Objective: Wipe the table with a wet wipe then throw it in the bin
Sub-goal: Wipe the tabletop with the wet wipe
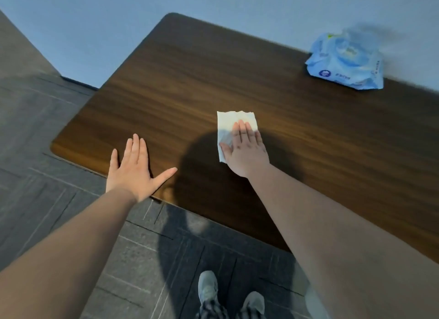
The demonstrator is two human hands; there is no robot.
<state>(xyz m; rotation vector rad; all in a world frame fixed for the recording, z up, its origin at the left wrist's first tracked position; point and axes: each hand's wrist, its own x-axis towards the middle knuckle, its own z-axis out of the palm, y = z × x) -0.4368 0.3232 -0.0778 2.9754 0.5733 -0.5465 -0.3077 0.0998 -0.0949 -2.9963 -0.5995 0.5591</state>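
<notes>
A white wet wipe lies spread flat near the middle of the dark wooden table. My right hand presses flat on the wipe's near right part, fingers together and pointing away from me. My left hand rests palm down on the table's near edge, to the left of the wipe, with the thumb spread out and nothing in it. No bin is in view.
A light blue pack of wet wipes lies at the table's far right, against the pale blue wall. Grey tiled floor lies to the left of and below the table. My shoes show at the bottom.
</notes>
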